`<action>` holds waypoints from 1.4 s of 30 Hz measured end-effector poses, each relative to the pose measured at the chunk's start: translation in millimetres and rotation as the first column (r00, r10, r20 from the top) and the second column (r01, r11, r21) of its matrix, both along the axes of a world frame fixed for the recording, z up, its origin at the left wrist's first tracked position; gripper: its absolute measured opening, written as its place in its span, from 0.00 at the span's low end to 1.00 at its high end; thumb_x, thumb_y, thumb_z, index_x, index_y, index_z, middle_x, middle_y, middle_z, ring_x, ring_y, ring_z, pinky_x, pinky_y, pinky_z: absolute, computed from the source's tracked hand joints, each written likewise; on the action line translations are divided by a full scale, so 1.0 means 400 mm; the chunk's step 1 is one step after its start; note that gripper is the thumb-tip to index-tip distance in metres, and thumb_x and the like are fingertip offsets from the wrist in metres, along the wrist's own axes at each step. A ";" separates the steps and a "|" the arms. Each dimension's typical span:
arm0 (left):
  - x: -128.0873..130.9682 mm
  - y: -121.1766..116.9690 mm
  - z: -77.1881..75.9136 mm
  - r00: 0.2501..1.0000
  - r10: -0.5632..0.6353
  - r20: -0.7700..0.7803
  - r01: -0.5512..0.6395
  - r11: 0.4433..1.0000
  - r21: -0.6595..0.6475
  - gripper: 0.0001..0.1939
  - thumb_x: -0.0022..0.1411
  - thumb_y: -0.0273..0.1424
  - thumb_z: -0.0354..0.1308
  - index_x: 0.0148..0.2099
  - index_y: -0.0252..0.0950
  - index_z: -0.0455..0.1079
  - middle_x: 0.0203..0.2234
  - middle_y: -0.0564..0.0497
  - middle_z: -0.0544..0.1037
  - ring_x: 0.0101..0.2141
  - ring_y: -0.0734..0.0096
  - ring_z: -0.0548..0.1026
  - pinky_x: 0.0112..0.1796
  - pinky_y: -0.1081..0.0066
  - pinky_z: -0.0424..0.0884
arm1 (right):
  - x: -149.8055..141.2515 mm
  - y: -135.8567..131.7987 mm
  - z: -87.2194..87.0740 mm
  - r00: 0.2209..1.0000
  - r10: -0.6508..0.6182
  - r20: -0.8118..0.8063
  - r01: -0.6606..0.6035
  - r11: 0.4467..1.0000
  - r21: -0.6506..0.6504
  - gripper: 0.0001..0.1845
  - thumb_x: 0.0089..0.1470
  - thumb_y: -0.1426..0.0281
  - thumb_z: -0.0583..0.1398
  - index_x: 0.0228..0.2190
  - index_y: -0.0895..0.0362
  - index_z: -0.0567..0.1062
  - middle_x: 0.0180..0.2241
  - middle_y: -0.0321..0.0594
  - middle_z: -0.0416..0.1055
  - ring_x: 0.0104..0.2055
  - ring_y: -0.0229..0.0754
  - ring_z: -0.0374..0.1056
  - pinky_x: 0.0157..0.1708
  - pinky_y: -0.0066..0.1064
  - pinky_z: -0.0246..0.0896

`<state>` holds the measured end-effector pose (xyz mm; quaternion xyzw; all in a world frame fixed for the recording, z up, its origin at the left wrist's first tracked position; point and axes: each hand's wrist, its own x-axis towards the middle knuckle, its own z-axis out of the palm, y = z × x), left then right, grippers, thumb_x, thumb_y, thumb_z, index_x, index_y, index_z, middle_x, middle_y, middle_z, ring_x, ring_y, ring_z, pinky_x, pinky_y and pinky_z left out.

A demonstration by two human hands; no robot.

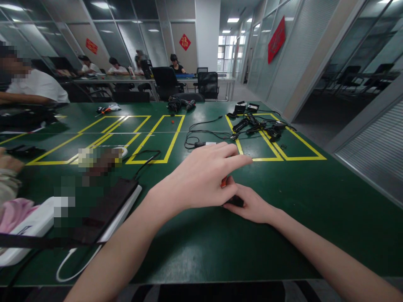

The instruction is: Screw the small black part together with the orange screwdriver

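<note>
My left hand (206, 176) reaches across the middle of the green table (299, 226), its fingers bent over my right hand's fingertips. Between its thumb and fingers shows a bit of an orange-red piece (223, 182), mostly hidden. My right hand (253, 205) comes in low from the right, fingers closed around a small black part (236, 201) just under my left thumb. Whether the orange piece and the black part are joined, I cannot tell. Beyond my hands lies a black cable (201, 135) with a thick dark plug end.
Black devices and cables (252, 126) lie heaped inside yellow tape outlines (302, 158) at the far right. A power drill (190, 105) rests by the far edge. A white power strip (28, 230) and a dark flat case (107, 209) lie left. Other people sit left and behind.
</note>
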<state>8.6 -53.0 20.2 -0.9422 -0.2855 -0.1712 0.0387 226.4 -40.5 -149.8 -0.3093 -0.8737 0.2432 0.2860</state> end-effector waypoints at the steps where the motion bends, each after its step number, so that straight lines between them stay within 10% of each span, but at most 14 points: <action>1: 0.000 0.000 0.000 1.000 -0.004 0.000 0.004 1.000 0.002 0.23 0.63 0.25 0.54 0.59 0.37 0.72 0.45 0.47 0.76 0.43 0.63 0.76 0.41 0.66 0.71 | 0.000 0.000 0.001 1.000 0.000 -0.003 0.000 1.000 0.001 0.19 0.62 0.67 0.65 0.54 0.53 0.73 0.45 0.43 0.77 0.44 0.48 0.74 0.42 0.38 0.69; 42: -0.006 0.007 -0.002 0.999 0.022 0.036 -0.021 0.999 -0.035 0.24 0.63 0.24 0.53 0.60 0.39 0.72 0.44 0.47 0.78 0.40 0.66 0.77 0.37 0.71 0.70 | -0.003 0.000 0.021 0.998 -0.006 0.061 0.005 1.000 0.015 0.26 0.62 0.68 0.65 0.60 0.51 0.70 0.46 0.44 0.77 0.45 0.50 0.74 0.45 0.41 0.70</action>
